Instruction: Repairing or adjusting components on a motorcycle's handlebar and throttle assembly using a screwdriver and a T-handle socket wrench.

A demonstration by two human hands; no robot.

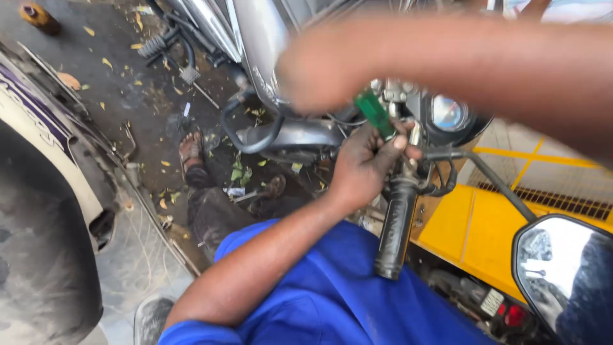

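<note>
My left hand (365, 165), smeared with grime, is closed around a motorcycle handlebar (418, 182) just above its black rubber grip (396, 230). My right hand (319, 70) is blurred and close to the camera, reaching in from the right. It is closed on the top of a green-handled screwdriver (375, 114). The tool slants down to my left hand, and its tip is hidden behind my left fingers and thumb. A brake lever (472, 163) sticks out to the right of the handlebar.
A round gauge (449, 114) sits past the handlebar, and a mirror (562, 275) is at the lower right. Yellow bodywork (466, 223) lies beneath. My sandalled foot (190, 150) rests on dirty, leaf-strewn ground. Another vehicle's white body (45, 134) fills the left edge.
</note>
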